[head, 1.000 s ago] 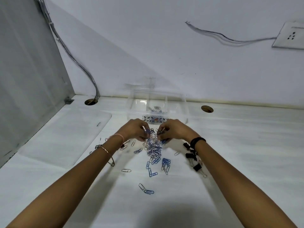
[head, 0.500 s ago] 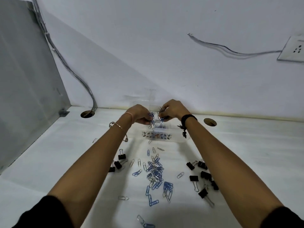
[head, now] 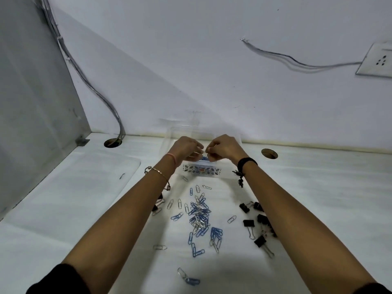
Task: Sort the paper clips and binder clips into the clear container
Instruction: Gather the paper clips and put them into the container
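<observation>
The clear container (head: pixel 200 169) with a patterned front strip stands at the back of the white table, against the wall. My left hand (head: pixel 185 148) and my right hand (head: pixel 223 148) hover over it side by side, fingertips pinched on a few paper clips (head: pixel 204 155) between them. A loose pile of blue and silver paper clips (head: pixel 199 217) lies on the table between my forearms. Black binder clips (head: pixel 257 224) are scattered beside my right forearm, and a couple more (head: pixel 158 205) peek out by my left forearm.
A translucent lid or mat (head: pixel 84 187) lies flat on the left. Two round cable holes (head: pixel 112 142) (head: pixel 269 153) sit near the wall. A grey panel (head: pixel 31 102) walls off the left side. Stray clips (head: pixel 188 277) lie near the front edge.
Both hands lifted a bunch of paper clips from the pile and carried it back over the container. Fewer clips hang from my fingers now than half a second ago.
</observation>
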